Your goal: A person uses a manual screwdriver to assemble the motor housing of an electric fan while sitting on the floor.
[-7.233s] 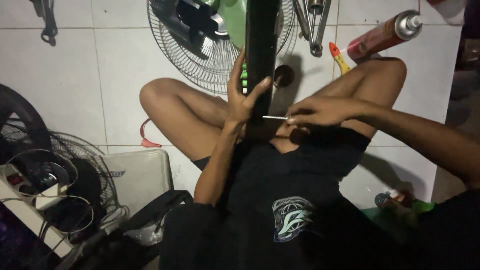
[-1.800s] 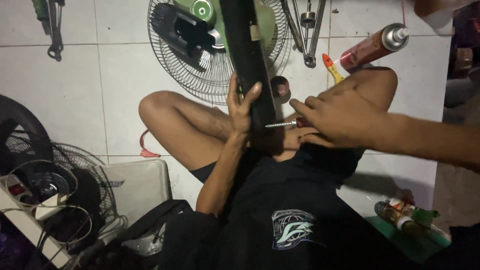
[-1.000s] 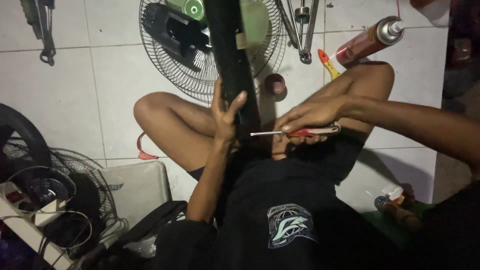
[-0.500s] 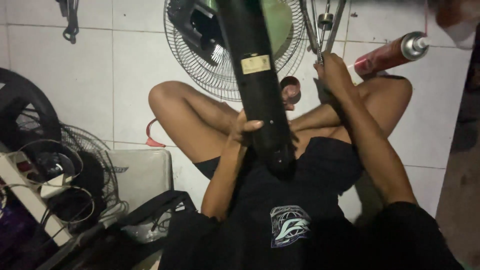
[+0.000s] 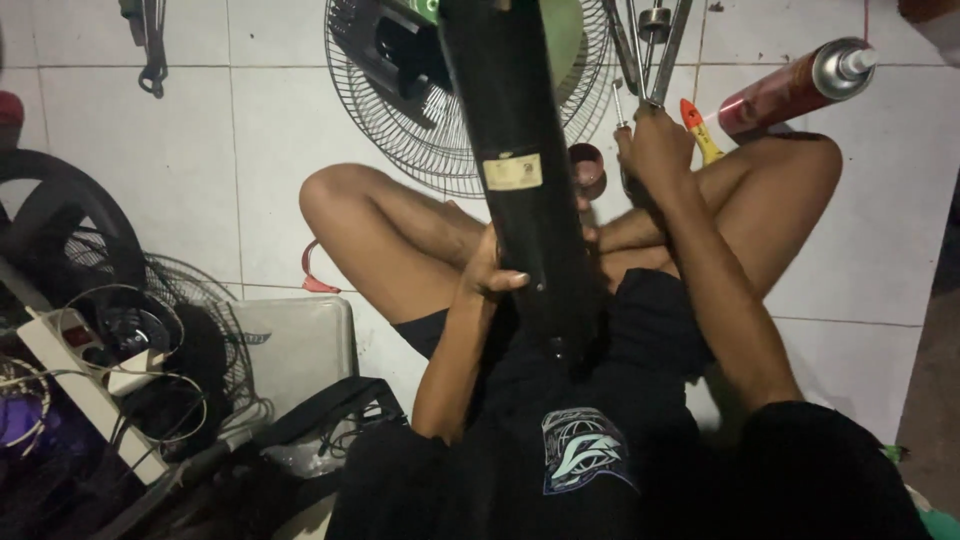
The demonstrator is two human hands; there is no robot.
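Fingers of my left hand [image 5: 487, 277] clamp the black column [image 5: 515, 180] at frame centre, steadying it upright on my lap; my right hand [image 5: 652, 150], upper right, closes on a screwdriver [image 5: 619, 112] among floor tools.

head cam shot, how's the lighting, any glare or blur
Head view: dim, uneven light. The white tile floor is brightest at the top and falls into shadow at lower left. A small highlight shows on the spray can cap. The left hand on the black column looks fairly sharp. The right hand is slightly soft.
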